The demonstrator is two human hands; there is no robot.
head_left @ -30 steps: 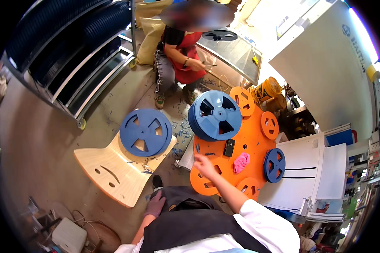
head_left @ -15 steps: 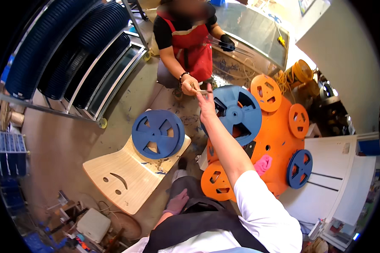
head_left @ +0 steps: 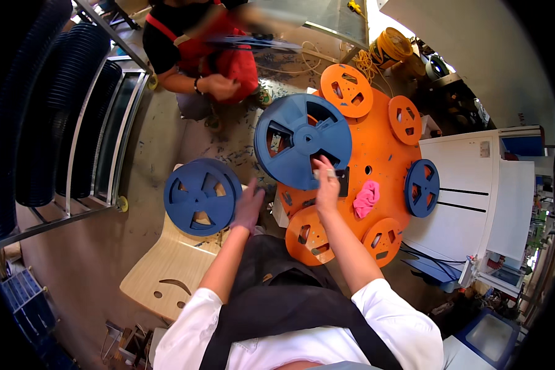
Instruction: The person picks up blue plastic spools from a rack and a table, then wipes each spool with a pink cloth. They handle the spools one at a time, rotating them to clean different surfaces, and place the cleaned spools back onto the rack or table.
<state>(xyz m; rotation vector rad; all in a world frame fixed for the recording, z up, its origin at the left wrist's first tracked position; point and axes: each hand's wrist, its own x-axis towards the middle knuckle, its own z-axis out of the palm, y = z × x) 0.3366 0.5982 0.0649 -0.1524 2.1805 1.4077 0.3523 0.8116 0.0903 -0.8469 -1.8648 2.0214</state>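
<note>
Mauve-gloved left hand [head_left: 248,206] and bare right hand [head_left: 328,191] stretch forward, apart.

Reel [head_left: 195,205] on chair [head_left: 160,268], left of table [head_left: 388,176]; second reel [head_left: 306,149], cloth [head_left: 366,198] on table; rack [head_left: 68,221] far left.

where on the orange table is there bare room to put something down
Two mostly bare patches on the orange table: one between the large blue reel and the two far orange discs, another between the pink cloth and the small blue reel. Crowded by the large blue reel's near edge, where the right hand and black phone sit close.
</note>
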